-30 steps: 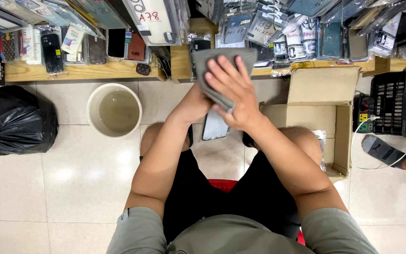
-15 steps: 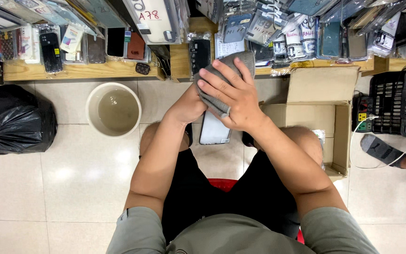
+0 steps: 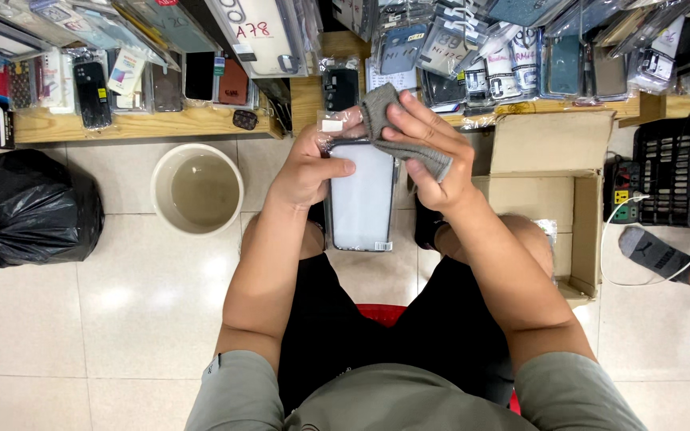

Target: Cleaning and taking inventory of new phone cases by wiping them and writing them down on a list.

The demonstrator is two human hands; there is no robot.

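Grey cloth (image 3: 399, 128): pinched in right hand (image 3: 433, 156), pressed on far end of phone case.
Phone case (image 3: 359, 199): in clear wrapper, above lap.
Left hand (image 3: 309, 164): clamped on case's left edge.
Bucket (image 3: 196, 190): left, on floor.

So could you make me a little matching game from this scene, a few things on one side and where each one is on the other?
Things:
1. grey cloth
2. packaged phone case
3. round bucket
4. black rubbish bag

Places:
a. floor, far left
b. held in the left hand
c. floor, beside the bag
d. held in the right hand

Pairs: 1-d, 2-b, 3-c, 4-a
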